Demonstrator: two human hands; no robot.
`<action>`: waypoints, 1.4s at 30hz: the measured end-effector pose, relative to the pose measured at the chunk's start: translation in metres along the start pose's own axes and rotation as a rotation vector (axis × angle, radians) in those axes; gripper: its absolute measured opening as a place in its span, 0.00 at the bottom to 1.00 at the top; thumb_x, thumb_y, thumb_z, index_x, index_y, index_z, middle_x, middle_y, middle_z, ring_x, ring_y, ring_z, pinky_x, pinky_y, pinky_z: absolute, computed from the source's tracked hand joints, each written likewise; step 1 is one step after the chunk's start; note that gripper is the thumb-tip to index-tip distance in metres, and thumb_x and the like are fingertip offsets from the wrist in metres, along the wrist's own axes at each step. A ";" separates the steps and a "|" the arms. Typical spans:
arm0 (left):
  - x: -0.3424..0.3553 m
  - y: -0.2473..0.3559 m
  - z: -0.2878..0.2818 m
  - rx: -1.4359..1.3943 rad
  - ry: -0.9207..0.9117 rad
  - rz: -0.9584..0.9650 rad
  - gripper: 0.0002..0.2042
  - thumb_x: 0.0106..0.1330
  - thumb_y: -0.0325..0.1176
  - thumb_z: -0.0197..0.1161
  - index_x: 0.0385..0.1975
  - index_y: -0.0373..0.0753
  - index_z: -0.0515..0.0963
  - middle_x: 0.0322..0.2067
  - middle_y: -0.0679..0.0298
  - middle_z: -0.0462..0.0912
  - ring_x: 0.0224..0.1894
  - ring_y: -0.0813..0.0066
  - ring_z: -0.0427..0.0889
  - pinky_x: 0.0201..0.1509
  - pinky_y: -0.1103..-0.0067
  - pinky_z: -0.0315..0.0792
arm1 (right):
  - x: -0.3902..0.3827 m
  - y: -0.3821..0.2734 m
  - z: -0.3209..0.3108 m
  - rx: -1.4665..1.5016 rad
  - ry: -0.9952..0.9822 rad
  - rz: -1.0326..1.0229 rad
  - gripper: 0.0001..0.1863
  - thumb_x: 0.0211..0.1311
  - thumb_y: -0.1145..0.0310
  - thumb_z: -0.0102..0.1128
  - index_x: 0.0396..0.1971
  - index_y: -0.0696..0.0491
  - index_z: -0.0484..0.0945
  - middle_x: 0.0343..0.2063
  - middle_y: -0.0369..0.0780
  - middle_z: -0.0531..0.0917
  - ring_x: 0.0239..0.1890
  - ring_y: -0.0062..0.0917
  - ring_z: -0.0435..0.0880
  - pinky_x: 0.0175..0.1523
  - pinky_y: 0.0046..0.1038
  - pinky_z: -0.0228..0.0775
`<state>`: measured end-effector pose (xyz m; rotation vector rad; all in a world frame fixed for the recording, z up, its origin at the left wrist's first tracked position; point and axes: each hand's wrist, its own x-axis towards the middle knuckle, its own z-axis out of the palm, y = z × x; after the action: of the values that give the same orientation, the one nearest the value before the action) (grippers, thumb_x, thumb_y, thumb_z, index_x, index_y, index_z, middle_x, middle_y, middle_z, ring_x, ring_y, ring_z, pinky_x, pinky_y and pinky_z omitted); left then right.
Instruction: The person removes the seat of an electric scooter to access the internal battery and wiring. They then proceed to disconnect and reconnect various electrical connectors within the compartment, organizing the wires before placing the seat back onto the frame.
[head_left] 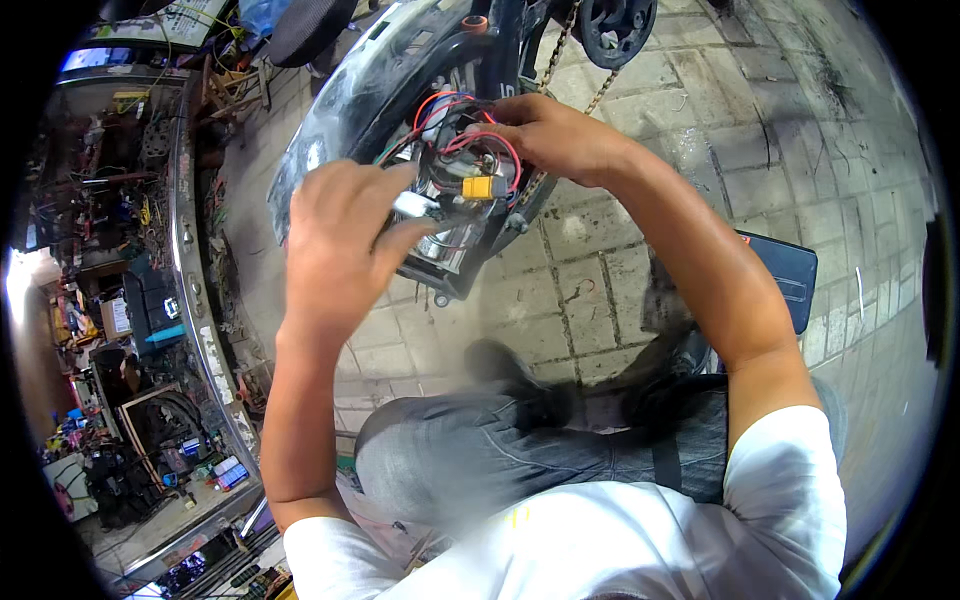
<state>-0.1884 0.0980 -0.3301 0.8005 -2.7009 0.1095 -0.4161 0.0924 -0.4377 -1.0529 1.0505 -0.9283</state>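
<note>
The yellow plug (484, 188) sits among wires (517, 160) in the machine (345, 100). Left of it, the left hand's (340, 220) blurred fingers bracket a white connector (412, 204); above it, the right hand's (555, 138) fingers meet the wires, tips hidden. Whether either grips, I cannot tell. Paved floor (590, 260) surrounds the machine; far left of the plug, a cluttered cabinet (186, 240) is cut off.

The paved floor (700, 150) bears what looks like a dark case (783, 275).
</note>
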 end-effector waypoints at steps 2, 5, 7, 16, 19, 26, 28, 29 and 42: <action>-0.014 -0.011 -0.005 -0.055 -0.011 -0.010 0.19 0.48 0.29 0.75 0.42 0.37 0.83 0.42 0.59 0.84 0.48 0.57 0.80 0.57 0.64 0.71 | -0.004 -0.009 0.001 -0.010 0.010 0.040 0.29 0.71 0.55 0.60 0.59 0.65 0.74 0.43 0.42 0.85 0.41 0.23 0.84 0.44 0.32 0.81; -0.018 -0.002 -0.016 0.042 -0.128 0.041 0.18 0.49 0.24 0.73 0.42 0.35 0.83 0.46 0.57 0.85 0.52 0.58 0.82 0.64 0.65 0.70 | -0.001 -0.003 -0.001 0.054 -0.013 0.048 0.27 0.71 0.56 0.60 0.56 0.65 0.75 0.41 0.41 0.85 0.41 0.23 0.84 0.43 0.31 0.82; -0.024 0.002 -0.016 0.132 -0.221 0.051 0.16 0.51 0.24 0.71 0.42 0.35 0.83 0.49 0.56 0.85 0.54 0.64 0.83 0.68 0.63 0.68 | -0.001 -0.003 -0.003 0.096 -0.051 0.055 0.25 0.71 0.56 0.60 0.54 0.64 0.76 0.39 0.40 0.85 0.40 0.22 0.84 0.42 0.30 0.82; -0.022 -0.002 -0.022 0.361 -0.095 -0.074 0.08 0.54 0.29 0.66 0.34 0.43 0.85 0.47 0.67 0.80 0.53 0.62 0.73 0.57 0.64 0.59 | 0.000 -0.004 -0.001 0.142 -0.044 0.077 0.30 0.69 0.58 0.64 0.62 0.63 0.71 0.38 0.36 0.83 0.36 0.14 0.78 0.38 0.20 0.72; -0.017 0.003 -0.022 0.401 -0.111 -0.114 0.06 0.54 0.31 0.66 0.31 0.43 0.86 0.56 0.61 0.76 0.62 0.56 0.69 0.65 0.58 0.55 | 0.001 -0.003 -0.005 0.048 -0.047 0.025 0.25 0.71 0.57 0.59 0.54 0.65 0.76 0.41 0.42 0.84 0.41 0.24 0.85 0.44 0.32 0.85; -0.018 -0.004 -0.037 0.307 -0.446 -0.181 0.14 0.63 0.38 0.61 0.43 0.40 0.87 0.73 0.52 0.59 0.76 0.47 0.50 0.78 0.52 0.37 | -0.001 -0.009 -0.001 0.080 -0.032 0.059 0.29 0.71 0.59 0.60 0.61 0.66 0.70 0.41 0.41 0.84 0.36 0.19 0.84 0.37 0.26 0.81; -0.013 -0.008 -0.039 0.296 -0.529 -0.174 0.15 0.65 0.37 0.60 0.46 0.41 0.86 0.74 0.51 0.56 0.77 0.47 0.49 0.78 0.51 0.36 | -0.006 -0.018 0.004 0.007 0.024 0.052 0.23 0.70 0.55 0.60 0.51 0.62 0.78 0.40 0.41 0.85 0.39 0.24 0.86 0.42 0.32 0.85; -0.009 -0.012 -0.040 0.289 -0.569 -0.169 0.15 0.66 0.37 0.59 0.48 0.41 0.86 0.74 0.50 0.55 0.77 0.47 0.48 0.78 0.51 0.36 | -0.006 -0.018 0.003 0.007 0.014 0.049 0.24 0.70 0.55 0.60 0.52 0.62 0.78 0.41 0.41 0.85 0.39 0.24 0.86 0.43 0.33 0.85; -0.039 -0.038 -0.018 -0.073 -0.061 -0.237 0.12 0.46 0.28 0.78 0.30 0.38 0.83 0.57 0.57 0.77 0.66 0.52 0.68 0.63 0.64 0.69 | 0.000 -0.009 0.007 0.086 0.038 0.046 0.25 0.71 0.60 0.60 0.59 0.63 0.73 0.40 0.40 0.85 0.32 0.19 0.85 0.33 0.26 0.84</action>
<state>-0.1321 0.0895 -0.3265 1.1090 -2.6247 -0.0684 -0.4104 0.0919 -0.4284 -0.9392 1.0531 -0.9513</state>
